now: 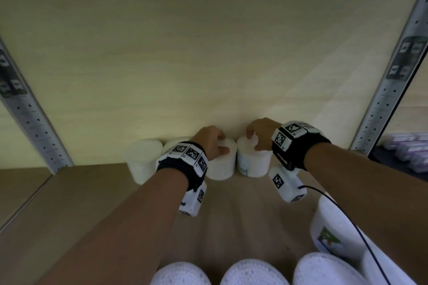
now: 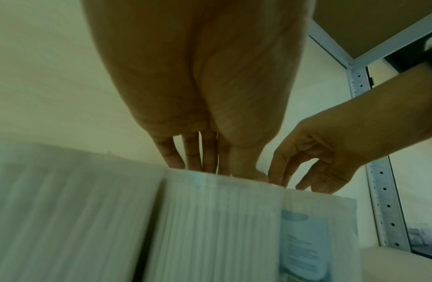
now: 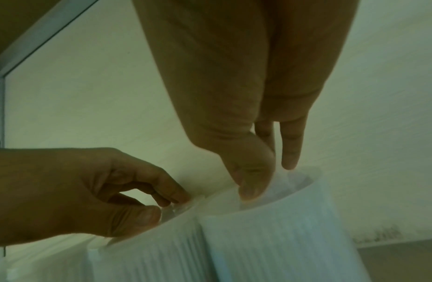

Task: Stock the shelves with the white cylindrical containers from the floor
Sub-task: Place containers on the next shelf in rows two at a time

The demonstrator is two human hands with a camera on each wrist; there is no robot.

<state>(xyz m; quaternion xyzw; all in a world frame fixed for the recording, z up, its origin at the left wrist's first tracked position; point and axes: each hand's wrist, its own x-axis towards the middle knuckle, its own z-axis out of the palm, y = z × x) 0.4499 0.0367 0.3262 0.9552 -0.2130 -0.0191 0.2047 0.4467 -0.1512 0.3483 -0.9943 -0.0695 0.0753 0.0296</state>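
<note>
Two white ribbed cylindrical containers stand side by side on the wooden shelf [image 1: 69, 203], against the pale back wall. My left hand [image 1: 214, 141] grips the lid of the left container [image 1: 220, 166] from above, fingers at the back and thumb at the front. My right hand [image 1: 259, 134] holds the top of the right container [image 1: 252, 164] the same way. In the left wrist view my left hand [image 2: 219, 169] sits on its container [image 2: 217, 219], with the blue-labelled one [image 2: 314, 229] beside it. In the right wrist view my right hand [image 3: 265, 177] pinches its container's rim [image 3: 282, 229].
Two more white containers [image 1: 143, 159] stand in the row to the left. Several others [image 1: 252, 272] crowd the near edge, one with a green label [image 1: 333, 231]. Perforated metal uprights [image 1: 30, 118] [image 1: 393, 71] frame the bay. Purple packs [image 1: 407, 148] lie in the neighbouring bay to the right.
</note>
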